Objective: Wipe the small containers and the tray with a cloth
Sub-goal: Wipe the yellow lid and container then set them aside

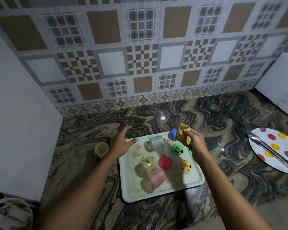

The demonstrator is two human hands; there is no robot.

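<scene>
A pale tray [192,180] lies on the marbled counter, smeared with dirt. On it lie a clear container [155,142], a greenish one [146,166] and a pink one [155,179], all on their sides, beside green [177,149], red [165,162] and yellow [185,166] lids. A blue lid [174,132] sits at the tray's far corner. My right hand [195,144] grips a tan cloth [183,134] above the tray's right side. My left hand [123,141] hovers with spread fingers over the tray's left far corner, holding nothing.
A yellowish small container [101,149] stands on the counter left of the tray. At the right lies a polka-dot plate [273,147] with metal tongs [271,152] on it. A white appliance [279,83] stands at the back right. The tiled wall rises behind.
</scene>
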